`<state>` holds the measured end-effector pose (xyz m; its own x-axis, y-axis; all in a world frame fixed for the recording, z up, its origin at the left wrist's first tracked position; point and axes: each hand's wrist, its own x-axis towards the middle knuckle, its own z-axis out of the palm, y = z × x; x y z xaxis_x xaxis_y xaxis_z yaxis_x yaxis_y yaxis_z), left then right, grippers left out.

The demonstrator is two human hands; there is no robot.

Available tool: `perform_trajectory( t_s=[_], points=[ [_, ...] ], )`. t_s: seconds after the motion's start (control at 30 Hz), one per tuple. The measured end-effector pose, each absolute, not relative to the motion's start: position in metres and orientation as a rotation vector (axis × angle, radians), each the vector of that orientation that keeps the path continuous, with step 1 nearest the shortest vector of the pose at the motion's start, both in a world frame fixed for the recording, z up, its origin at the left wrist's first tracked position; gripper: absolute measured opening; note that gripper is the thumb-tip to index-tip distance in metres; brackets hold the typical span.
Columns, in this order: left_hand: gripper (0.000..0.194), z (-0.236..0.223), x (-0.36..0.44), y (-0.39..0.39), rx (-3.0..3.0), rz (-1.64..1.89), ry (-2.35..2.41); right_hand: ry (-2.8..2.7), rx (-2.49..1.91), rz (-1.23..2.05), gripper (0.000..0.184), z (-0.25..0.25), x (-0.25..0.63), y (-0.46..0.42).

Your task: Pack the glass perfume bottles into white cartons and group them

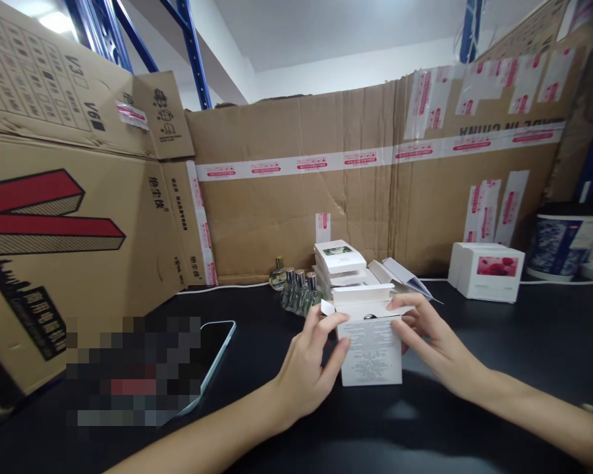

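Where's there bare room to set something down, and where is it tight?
Bare black tabletop shows between the screen device and left hand; between the right hand and flower-picture box; and in front of the held carton, between the forearms. It's crowded behind the held carton, with glass bottles and stacked white cartons.

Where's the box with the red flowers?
The white flower box stands at the head view's right, on the black table, just left of the blue-patterned bucket.
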<state>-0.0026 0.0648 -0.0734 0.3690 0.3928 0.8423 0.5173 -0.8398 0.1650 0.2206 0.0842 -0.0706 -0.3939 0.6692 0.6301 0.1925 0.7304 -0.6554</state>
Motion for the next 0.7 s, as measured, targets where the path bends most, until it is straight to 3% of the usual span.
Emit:
perform_trajectory(
  t_s=[0.3,0.7],
  points=[
    [0.027,-0.0708,-0.0021,0.0672,-2.296,-1.396,-0.83,-1.804,-0.632,0.009,0.026,-0.067,0.2173,0.0843],
    [0.03,-0.0717,-0.0037,0.0676,-2.322,-1.402,-0.78,-1.902,-0.583,-0.293,0.033,-0.062,0.2187,0.0792]
  ],
)
